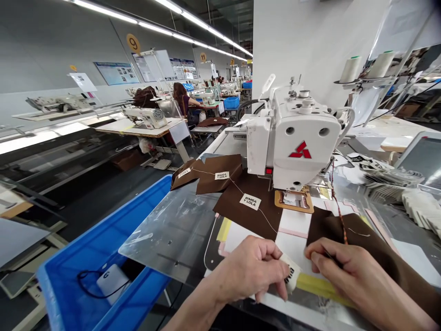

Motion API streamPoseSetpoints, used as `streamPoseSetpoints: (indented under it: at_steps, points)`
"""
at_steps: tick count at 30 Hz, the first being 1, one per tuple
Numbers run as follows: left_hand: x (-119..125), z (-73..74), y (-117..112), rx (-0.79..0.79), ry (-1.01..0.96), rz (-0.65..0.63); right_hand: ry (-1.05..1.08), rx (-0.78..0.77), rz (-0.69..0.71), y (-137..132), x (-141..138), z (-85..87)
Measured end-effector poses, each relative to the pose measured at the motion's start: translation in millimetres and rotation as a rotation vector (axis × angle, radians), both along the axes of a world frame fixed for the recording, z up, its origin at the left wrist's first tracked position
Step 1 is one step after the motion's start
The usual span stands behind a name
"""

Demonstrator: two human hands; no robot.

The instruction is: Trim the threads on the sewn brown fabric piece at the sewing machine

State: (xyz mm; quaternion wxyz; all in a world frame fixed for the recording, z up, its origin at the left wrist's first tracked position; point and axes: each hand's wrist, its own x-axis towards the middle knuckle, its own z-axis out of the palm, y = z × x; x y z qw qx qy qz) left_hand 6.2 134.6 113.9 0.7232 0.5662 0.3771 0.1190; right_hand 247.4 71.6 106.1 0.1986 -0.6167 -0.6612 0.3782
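Note:
My left hand (253, 269) is closed on a white label (292, 272) with black lettering, partly covered by the fingers. My right hand (341, 269) is curled in a pinch over brown fabric (358, 230); a dark sliver shows between its fingers, too hidden to name. An orange-and-black cord (339, 211) runs down behind that hand. Ahead stands a white sewing machine (303, 138) with a tan clamp frame (294, 201) under its head. Left of the clamp, brown fabric pieces (232, 209) bearing white labels (250, 201) are linked by a thin white thread.
A blue bin (103, 266) stands at the left below the metal table plate (161, 225). Stacked white labels (413, 202) lie at the right near a grey screen (422, 158). Thread cones (351, 69) stand behind. Another person (181, 99) sits farther back among sewing tables.

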Motion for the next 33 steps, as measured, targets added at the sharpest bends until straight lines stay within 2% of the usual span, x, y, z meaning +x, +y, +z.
streamPoseSetpoints:
  at_steps: [2,7,11,13,16,21,25,29,31,33]
  points:
    - [0,-0.6,1,0.005,0.003,-0.012,0.016,0.034,0.018,0,-4,1.4]
    - [2,-1.7,-1,0.031,0.043,-0.05,-0.008,0.179,0.179,1,-23,1.1]
    - [-2,2.2,-3,0.063,0.118,-0.083,-0.145,0.279,0.172,7,-11,-0.2]
    - [-6,3.9,-3,0.058,0.127,-0.078,-0.158,0.272,0.134,10,-1,2.1]
    - [-8,4.0,-1,0.041,0.092,-0.065,-0.117,0.171,0.112,9,4,7.3]
    - [-6,2.9,-1,0.038,0.055,-0.079,-0.019,-0.021,0.174,5,-17,11.2]
    - [-8,4.1,-4,0.065,0.121,-0.084,-0.011,0.038,0.289,6,-23,10.7]
    - [-12,4.7,-4,0.039,0.132,-0.09,-0.11,0.199,0.181,8,-11,12.7]
    - [-14,4.2,-4,0.026,0.116,-0.079,-0.111,0.193,0.164,6,-9,14.8]
    - [-14,3.2,-3,0.023,0.095,-0.07,-0.086,0.15,0.216,4,-12,15.5]
